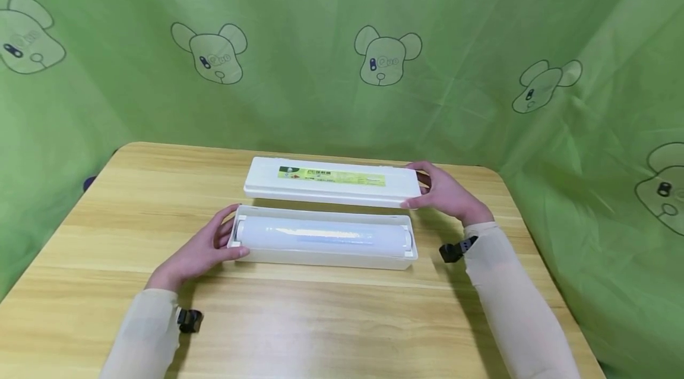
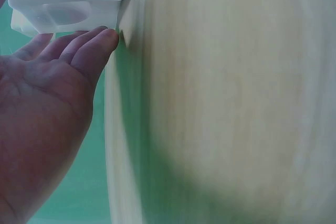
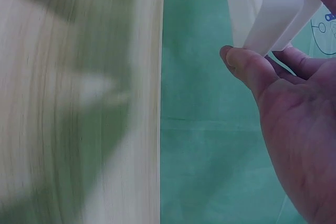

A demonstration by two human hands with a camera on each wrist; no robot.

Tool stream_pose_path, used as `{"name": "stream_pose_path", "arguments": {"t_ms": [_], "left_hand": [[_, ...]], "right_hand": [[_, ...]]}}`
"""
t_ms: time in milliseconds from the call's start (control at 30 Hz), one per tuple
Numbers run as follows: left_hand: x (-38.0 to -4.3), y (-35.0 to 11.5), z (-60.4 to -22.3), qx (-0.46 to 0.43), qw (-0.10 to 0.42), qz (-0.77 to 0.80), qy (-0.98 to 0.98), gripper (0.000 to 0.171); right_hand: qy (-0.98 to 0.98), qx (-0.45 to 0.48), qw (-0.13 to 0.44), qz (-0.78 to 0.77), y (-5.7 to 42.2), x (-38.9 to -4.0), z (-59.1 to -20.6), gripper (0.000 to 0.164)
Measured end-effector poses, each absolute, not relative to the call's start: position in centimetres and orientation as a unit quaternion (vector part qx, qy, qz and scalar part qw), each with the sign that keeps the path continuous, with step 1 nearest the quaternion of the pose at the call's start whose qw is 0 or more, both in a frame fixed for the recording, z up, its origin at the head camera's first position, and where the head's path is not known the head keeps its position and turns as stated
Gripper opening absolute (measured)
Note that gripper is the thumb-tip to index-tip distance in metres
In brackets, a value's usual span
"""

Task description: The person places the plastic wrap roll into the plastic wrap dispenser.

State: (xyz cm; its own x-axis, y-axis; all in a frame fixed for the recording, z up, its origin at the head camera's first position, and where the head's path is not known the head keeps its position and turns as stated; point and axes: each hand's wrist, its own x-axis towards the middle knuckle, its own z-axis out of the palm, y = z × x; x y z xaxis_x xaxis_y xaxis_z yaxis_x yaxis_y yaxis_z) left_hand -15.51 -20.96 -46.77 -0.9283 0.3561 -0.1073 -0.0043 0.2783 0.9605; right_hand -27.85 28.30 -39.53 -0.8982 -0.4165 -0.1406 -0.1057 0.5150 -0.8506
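A long white cling film box point(image 1: 326, 261) lies on the table with a roll of cling film point(image 1: 323, 233) inside it. My left hand point(image 1: 205, 248) grips the box's left end, thumb at the front wall and fingers behind. In the left wrist view, its fingers point(image 2: 86, 51) reach to the box end point(image 2: 68, 14). Behind the box, my right hand point(image 1: 440, 192) holds the white lid point(image 1: 262, 180) by its right end, label upward. The right wrist view shows the lid's corner point(image 3: 273, 11) between thumb and fingers, raised off the table.
The wooden table point(image 1: 299, 319) has rounded far corners. A green curtain point(image 1: 304, 70) printed with cartoon bear heads hangs behind it and along its sides. A small black camera sits on each wrist, over pale sleeves point(image 1: 513, 296).
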Motion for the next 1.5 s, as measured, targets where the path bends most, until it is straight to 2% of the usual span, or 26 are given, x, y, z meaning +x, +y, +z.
{"name": "stream_pose_path", "arguments": {"t_ms": [533,833,1200,1500], "left_hand": [[-15.6,-20.8,-46.6,0.118,0.152,0.593,0.782,0.098],[-15.9,-21.0,-45.6,0.134,0.154,0.581,0.788,0.090],[-19.1,-19.6,-42.8,0.095,0.105,0.528,0.838,0.096],[-20.8,-18.8,-43.4,0.106,0.072,0.542,0.830,0.104]], "right_hand": [[0.843,-0.164,0.166,-0.484,28.4,-27.1,-39.4,0.088],[0.837,-0.173,0.164,-0.493,28.5,-26.8,-39.5,0.085],[0.822,-0.174,0.164,-0.517,28.2,-26.2,-39.5,0.085],[0.807,-0.172,0.164,-0.540,28.0,-26.2,-40.3,0.085]]}}
